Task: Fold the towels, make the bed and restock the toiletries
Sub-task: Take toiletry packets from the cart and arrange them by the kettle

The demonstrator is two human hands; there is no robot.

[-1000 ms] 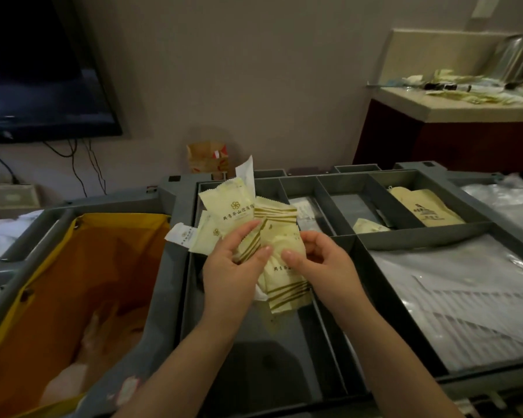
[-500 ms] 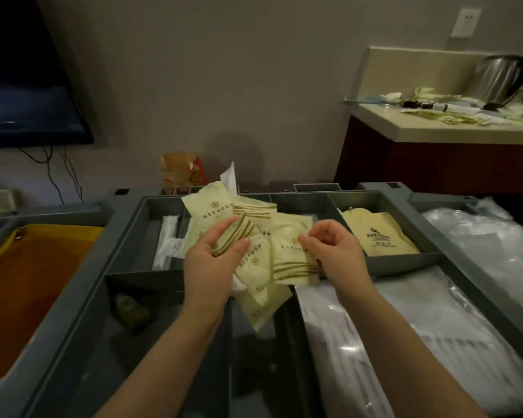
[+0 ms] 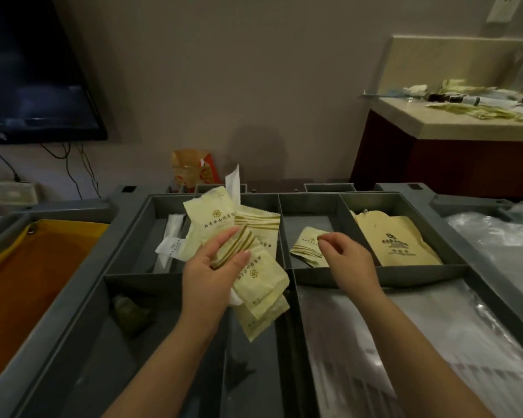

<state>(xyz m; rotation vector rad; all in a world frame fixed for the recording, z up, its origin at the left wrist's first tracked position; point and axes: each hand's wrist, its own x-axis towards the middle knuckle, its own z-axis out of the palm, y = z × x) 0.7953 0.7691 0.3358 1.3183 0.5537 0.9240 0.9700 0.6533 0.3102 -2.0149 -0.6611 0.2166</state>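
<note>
Gripping fanned sachets (image 3: 213, 220), L hand (image 3: 206, 279).

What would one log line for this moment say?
left hand: holds bundle of packets | right hand: at striped packet in middle cart compartment | stage: sorting toiletries

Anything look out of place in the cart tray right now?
Yes: a crumpled greenish wad lies alone in the front-left compartment, unlike the flat sachets elsewhere. Packets on the counter lie scattered, not stacked.

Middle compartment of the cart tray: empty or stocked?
Not empty: striped sachets lie on its floor by the right hand.
</note>
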